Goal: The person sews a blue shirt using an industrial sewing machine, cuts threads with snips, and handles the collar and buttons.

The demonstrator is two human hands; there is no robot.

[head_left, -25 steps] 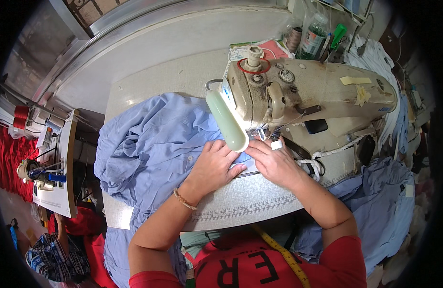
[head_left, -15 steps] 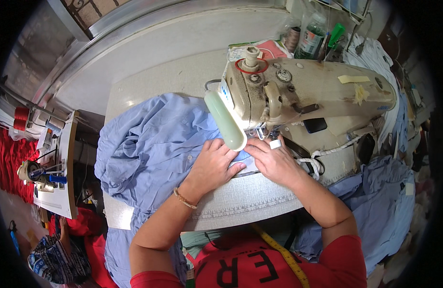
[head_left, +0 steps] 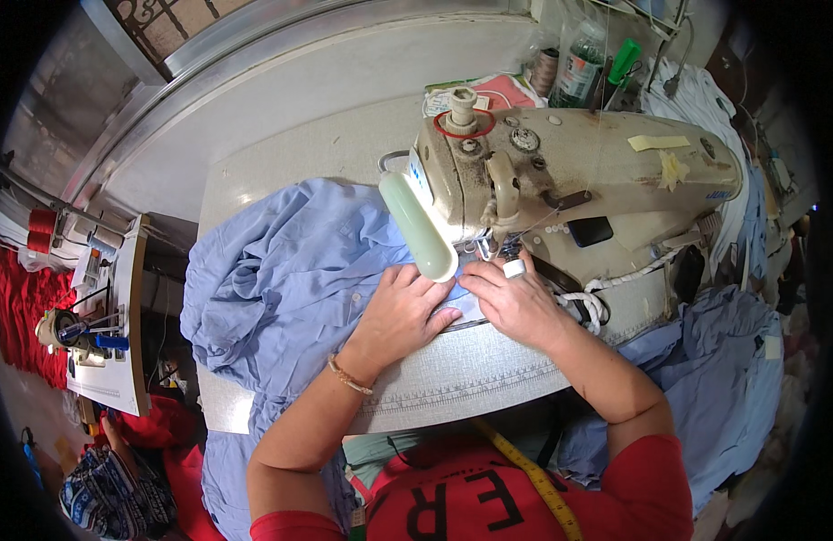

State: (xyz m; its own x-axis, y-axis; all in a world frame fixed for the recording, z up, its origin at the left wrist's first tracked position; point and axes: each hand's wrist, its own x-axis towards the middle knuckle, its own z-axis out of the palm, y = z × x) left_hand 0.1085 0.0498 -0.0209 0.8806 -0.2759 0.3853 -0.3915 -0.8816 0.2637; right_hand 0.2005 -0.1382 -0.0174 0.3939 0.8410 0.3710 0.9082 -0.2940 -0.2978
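By the machine (head_left: pixel 588 149), your left hand (head_left: pixel 396 311) is resting on the cloth (head_left: pixel 276 248), thumb and fingers apart, your right hand (head_left: pixel 517 308) touching it, grip too hidden to tell.

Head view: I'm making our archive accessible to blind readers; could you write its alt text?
A person's left hand and right hand rest on blue cloth near the front end of a beige sewing machine. The cloth lies bunched on a grey table; at far left, another person in patterned clothing is near red fabric.
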